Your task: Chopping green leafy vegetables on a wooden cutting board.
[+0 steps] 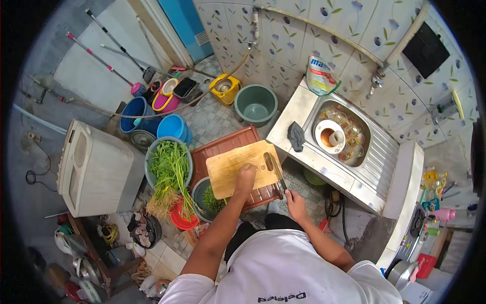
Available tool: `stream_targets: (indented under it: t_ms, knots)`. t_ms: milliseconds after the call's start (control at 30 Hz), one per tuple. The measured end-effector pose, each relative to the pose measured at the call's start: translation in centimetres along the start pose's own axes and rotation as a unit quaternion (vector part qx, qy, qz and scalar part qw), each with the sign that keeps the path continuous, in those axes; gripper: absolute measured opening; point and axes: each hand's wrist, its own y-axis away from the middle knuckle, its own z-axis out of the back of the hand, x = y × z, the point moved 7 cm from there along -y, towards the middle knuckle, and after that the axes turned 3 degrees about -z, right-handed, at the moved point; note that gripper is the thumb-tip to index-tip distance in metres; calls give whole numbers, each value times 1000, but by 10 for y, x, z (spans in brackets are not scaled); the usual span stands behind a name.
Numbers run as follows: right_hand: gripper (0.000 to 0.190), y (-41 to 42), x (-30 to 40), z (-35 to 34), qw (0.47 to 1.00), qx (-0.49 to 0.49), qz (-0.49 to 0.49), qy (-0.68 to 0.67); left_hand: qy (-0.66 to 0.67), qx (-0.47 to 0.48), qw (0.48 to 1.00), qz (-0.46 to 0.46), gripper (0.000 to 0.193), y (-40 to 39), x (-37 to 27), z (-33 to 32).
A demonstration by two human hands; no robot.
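Observation:
A wooden cutting board (224,171) with a handle slot lies on a reddish-brown slatted plastic table (207,152). My left hand (246,178) is on the board's middle, its fingers curled; whether it holds something small is hidden. My right hand (297,205) grips the dark handle of a knife (280,175), whose blade lies along the board's right edge. Left of the table, a grey-blue basin (147,161) holds leafy green stalks (169,159) with roots hanging over the rim. Chopped greens (212,199) sit in a dark grey basin (198,193) beside my left forearm.
A red basin (178,216) stands below the stalks. Blue buckets (172,127) and a green tub (256,104) stand beyond the table. On the right, a steel sink (364,148) holds dishes, with a dark cloth (295,136) on its tiled edge. A washing machine (102,171) stands left.

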Motion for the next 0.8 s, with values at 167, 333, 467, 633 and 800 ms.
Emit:
stream_targets:
  t_ms: [167,333,467,633,800]
  knots:
    - [47,-15,25,-5,999,-35,33,5,71,-34,993,89,16,7,22,10]
    - [45,-38,-2,6,989,-105,1,-101,107,-49,991,69,19,-4,-2,21]
    - [45,-38,-5,7,992,-88,32,-86,63,-53,996,29,21,4,7,18]
    - [46,-12,11,-1,999,10,18,-28,253,-94,937,222,17,37,44,5]
    - [46,5,18,-30,996,81,44,-13,443,-183,802,357,13,90,59,16]
